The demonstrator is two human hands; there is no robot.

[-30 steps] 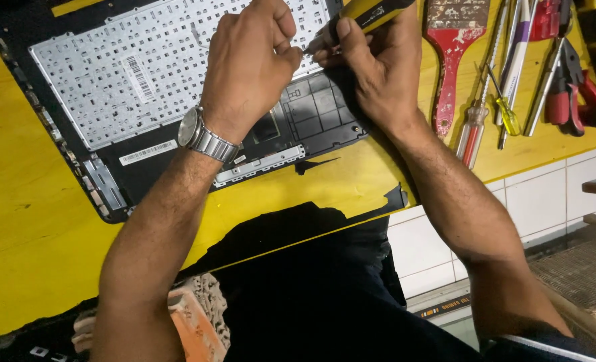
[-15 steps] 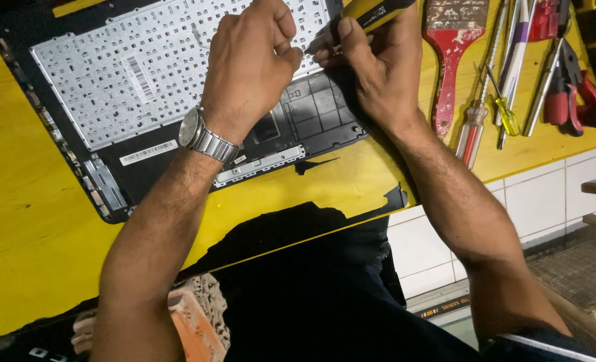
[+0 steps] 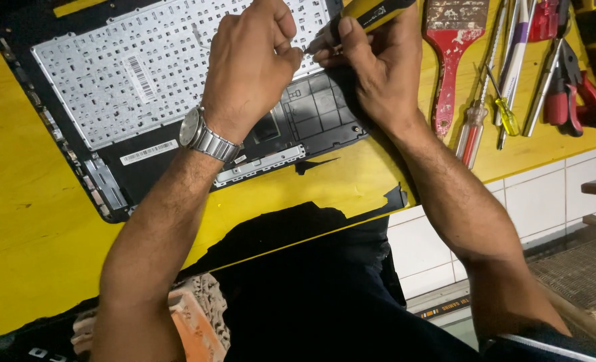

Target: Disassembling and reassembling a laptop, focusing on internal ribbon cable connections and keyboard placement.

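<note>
Right hand [image 3: 378,74] grips a yellow-handled screwdriver [image 3: 371,13]. Left hand [image 3: 251,60] pinches beside its tip, both hands touching above the keyboard panel [image 3: 110,80].

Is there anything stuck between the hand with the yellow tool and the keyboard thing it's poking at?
Nothing visible blocks it. The right hand holds the yellow-handled tool with its tip by the white keyboard back in the black laptop shell. The left hand rests beside the tip, not across it. The exact contact point is hidden by fingers.
</note>
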